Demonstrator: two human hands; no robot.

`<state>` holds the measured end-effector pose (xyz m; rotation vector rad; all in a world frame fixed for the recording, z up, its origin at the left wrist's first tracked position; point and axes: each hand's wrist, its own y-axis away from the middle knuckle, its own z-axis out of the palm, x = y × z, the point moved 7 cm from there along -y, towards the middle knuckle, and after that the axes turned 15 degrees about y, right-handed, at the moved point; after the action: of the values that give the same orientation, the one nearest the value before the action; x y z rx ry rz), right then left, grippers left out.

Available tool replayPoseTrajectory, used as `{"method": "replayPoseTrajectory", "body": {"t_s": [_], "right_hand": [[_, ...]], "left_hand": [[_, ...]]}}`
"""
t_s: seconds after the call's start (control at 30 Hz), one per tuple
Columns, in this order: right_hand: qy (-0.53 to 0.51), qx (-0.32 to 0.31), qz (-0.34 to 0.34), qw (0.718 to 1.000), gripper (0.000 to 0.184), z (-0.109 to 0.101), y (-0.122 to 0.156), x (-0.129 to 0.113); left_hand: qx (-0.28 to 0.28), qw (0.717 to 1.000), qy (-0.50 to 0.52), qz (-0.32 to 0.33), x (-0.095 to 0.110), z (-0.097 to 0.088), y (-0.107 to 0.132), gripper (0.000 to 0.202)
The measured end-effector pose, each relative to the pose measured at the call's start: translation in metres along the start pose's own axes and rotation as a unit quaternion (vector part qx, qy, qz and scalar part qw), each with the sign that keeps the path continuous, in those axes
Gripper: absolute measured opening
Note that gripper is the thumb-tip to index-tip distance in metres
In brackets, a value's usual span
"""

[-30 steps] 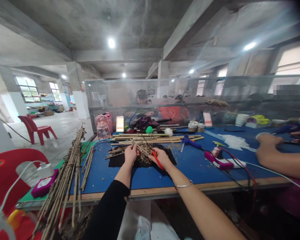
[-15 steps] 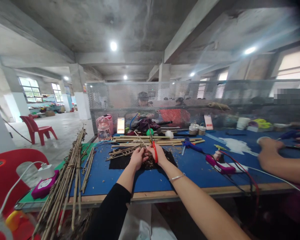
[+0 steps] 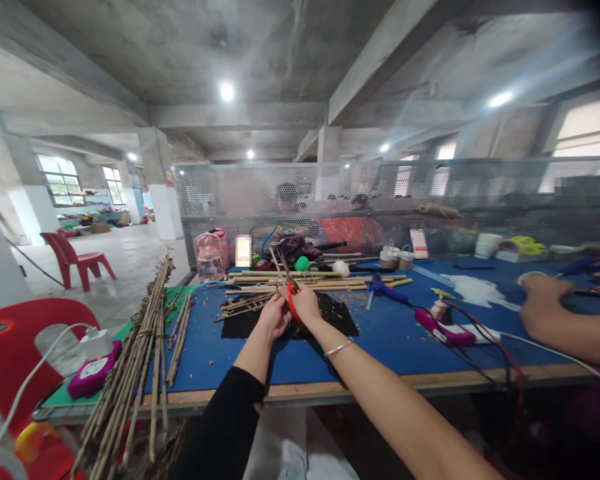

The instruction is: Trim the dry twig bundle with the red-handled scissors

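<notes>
My right hand (image 3: 306,307) is closed around the red handles of a pair of scissors (image 3: 291,299), whose dark blades point up and away. Close beside it on the left, my left hand (image 3: 275,316) is closed on a thin twig (image 3: 277,264) that rises next to the blades. The two hands nearly touch above a black cloth (image 3: 337,315) strewn with plant bits. A small bunch of cut twigs (image 3: 247,304) lies at the cloth's far left edge. What is between my fingers is partly hidden.
A big bundle of dry sticks (image 3: 135,353) overhangs the table's left edge. Long pale sticks (image 3: 320,283) lie behind the cloth. To the right are a blue glue gun (image 3: 393,292), a purple power strip (image 3: 445,330) with cables, and another person's arm (image 3: 555,317).
My right hand and the scissors have moved left, closer to my left hand, and the blades now tilt up to the left. The view has shifted slightly.
</notes>
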<state>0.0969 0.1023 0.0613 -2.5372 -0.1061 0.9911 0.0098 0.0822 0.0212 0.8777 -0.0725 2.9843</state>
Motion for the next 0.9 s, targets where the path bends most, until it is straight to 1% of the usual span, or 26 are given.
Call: {"method": "replayPoseTrajectory", "body": {"t_s": [0.1,0.2,0.3,0.4,0.53,0.63,0.73,0.8,0.9], "right_hand": [[-0.048,-0.018,-0.006,0.999,0.032,0.004,-0.007,0.002],[-0.110,-0.045,-0.023,0.993,0.031,0.009,-0.014,0.004],[-0.141,-0.052,-0.043,0.988,0.029,0.009,-0.018,0.008],[-0.145,-0.034,-0.032,0.988,0.027,0.004,-0.020,0.018],[-0.142,-0.016,-0.008,0.990,0.027,-0.001,-0.018,0.029],[-0.127,-0.016,-0.004,0.992,0.026,-0.001,-0.014,0.031],[-0.096,-0.015,-0.007,0.995,0.022,-0.002,-0.013,0.033],[-0.068,-0.008,-0.007,0.998,0.018,-0.005,-0.016,0.038],[-0.016,0.007,0.007,1.000,0.013,-0.016,-0.025,0.052]], "left_hand": [[-0.012,1.000,0.004,-0.023,-0.003,-0.001,0.000,0.020],[-0.002,0.999,-0.026,-0.044,-0.006,-0.006,0.000,0.020],[0.009,0.998,-0.061,-0.024,-0.005,-0.009,0.000,0.021],[0.021,0.997,-0.074,0.017,0.000,-0.012,-0.002,0.022],[0.032,0.995,-0.077,0.046,0.000,-0.016,-0.006,0.028],[0.035,0.990,-0.121,0.064,0.000,-0.018,-0.009,0.030],[0.052,0.972,-0.202,0.111,0.009,-0.020,-0.009,0.027],[0.068,0.958,-0.238,0.142,0.017,-0.021,-0.007,0.026],[0.093,0.950,-0.257,0.153,0.024,-0.024,-0.005,0.027]]}}
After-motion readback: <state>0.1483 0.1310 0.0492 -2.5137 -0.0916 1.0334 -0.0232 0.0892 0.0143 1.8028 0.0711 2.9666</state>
